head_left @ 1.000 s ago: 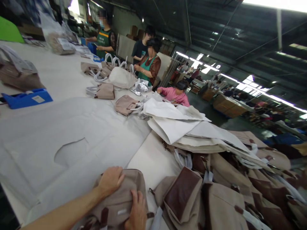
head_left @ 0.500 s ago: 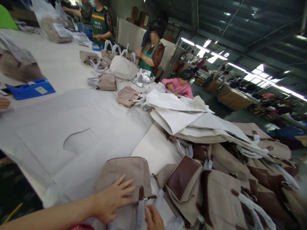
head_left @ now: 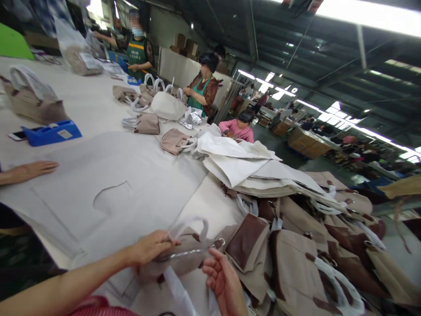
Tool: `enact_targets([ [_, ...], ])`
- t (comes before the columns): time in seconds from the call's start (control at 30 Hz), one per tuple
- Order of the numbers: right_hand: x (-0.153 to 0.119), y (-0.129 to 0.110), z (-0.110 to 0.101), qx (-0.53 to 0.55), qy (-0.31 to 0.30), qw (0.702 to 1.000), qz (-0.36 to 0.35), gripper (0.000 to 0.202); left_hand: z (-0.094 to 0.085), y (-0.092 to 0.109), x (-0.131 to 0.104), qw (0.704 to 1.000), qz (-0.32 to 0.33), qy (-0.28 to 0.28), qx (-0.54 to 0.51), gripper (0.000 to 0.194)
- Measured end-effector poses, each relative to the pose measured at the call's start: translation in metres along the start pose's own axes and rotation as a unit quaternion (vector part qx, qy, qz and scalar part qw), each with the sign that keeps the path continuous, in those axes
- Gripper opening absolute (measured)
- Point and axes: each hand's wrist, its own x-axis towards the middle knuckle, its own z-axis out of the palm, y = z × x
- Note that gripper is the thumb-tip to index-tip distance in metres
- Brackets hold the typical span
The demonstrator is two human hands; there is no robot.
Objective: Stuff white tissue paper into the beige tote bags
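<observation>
Far left: a co-worker's hand point(head_left: 31, 169) lies flat on the white table point(head_left: 85, 105); behind it a blue tray point(head_left: 52, 133) with a phone point(head_left: 18, 135) just beside it, and a beige handbag point(head_left: 29, 98) standing upright.

Near edge, centre: left hand point(head_left: 149, 248), fingers pinched on the top edge of a taupe handbag point(head_left: 184, 256) that lies on the table in front of the person; its wrapped white handle point(head_left: 189, 226) arches up just above the fingers.

Right hand point(head_left: 223, 281), palm up, fingers loosely curled and released, gripping nothing, just beside the bag's metal ring point(head_left: 219, 242).

Right of it: heap of tan bags with brown leather flaps point(head_left: 246, 241), stack of white dust covers point(head_left: 250, 169) on top behind.

Far end of the table: more small handbags point(head_left: 144, 124), several people working.
</observation>
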Motion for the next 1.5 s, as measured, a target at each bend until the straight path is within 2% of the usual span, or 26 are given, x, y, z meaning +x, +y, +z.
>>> enact_targets([
  [0.07,0.003,0.002,0.003,-0.077,0.036,0.995,-0.043,0.071,-0.009,0.008,-0.005,0.996,-0.062,-0.011,-0.059,0.049],
  [0.13,0.009,0.015,0.003,-0.216,0.077,0.97,-0.076,0.063,-0.008,0.007,-0.012,0.991,-0.095,-0.009,-0.098,0.051],
  [0.23,0.019,0.04,-0.003,-0.401,0.104,0.894,-0.17,0.046,0.002,-0.002,-0.023,0.983,-0.123,0.028,-0.13,0.048],
  [0.3,0.023,0.052,-0.009,-0.47,0.102,0.848,-0.223,0.046,0.009,-0.006,-0.028,0.979,-0.145,0.048,-0.134,0.049],
  [0.37,0.026,0.057,-0.015,-0.518,0.096,0.815,-0.241,0.05,0.014,-0.007,-0.031,0.975,-0.163,0.059,-0.138,0.05],
  [0.47,0.025,0.055,-0.02,-0.57,0.103,0.773,-0.258,0.043,0.017,-0.007,-0.034,0.967,-0.171,0.066,-0.179,0.061],
  [0.53,0.023,0.05,-0.02,-0.592,0.11,0.757,-0.253,0.036,0.018,-0.008,-0.036,0.961,-0.171,0.067,-0.209,0.071],
  [0.6,0.022,0.044,-0.018,-0.599,0.097,0.761,-0.231,0.027,0.02,-0.009,-0.038,0.96,-0.176,0.066,-0.208,0.073],
  [0.67,0.022,0.037,-0.015,-0.602,0.075,0.768,-0.207,0.018,0.021,-0.01,-0.039,0.964,-0.183,0.063,-0.18,0.066],
  [0.77,0.025,0.028,-0.009,-0.643,0.061,0.744,-0.171,0.012,0.024,-0.01,-0.039,0.974,-0.167,0.051,-0.147,0.053],
  [0.83,0.027,0.023,-0.005,-0.665,0.058,0.729,-0.152,0.011,0.027,-0.011,-0.039,0.977,-0.152,0.044,-0.145,0.048],
  [0.93,0.029,0.02,-0.001,-0.68,0.052,0.722,-0.116,0.018,0.031,-0.012,-0.039,0.978,-0.151,0.044,-0.138,0.046],
  [1.07,0.029,0.025,0.0,-0.727,0.029,0.679,-0.096,0.013,0.034,-0.01,-0.039,0.975,-0.161,0.05,-0.142,0.048],
  [1.2,0.026,0.031,-0.005,-0.749,0.009,0.656,-0.095,0.016,0.034,-0.008,-0.038,0.972,-0.173,0.04,-0.154,0.052],
  [1.3,0.027,0.033,-0.009,-0.775,0.007,0.625,-0.095,0.016,0.034,-0.007,-0.037,0.972,-0.179,0.035,-0.146,0.055],
  [1.5,0.034,0.049,-0.007,-0.811,-0.001,0.578,-0.089,0.02,0.034,0.002,-0.036,0.974,-0.156,0.016,-0.161,0.054],
])
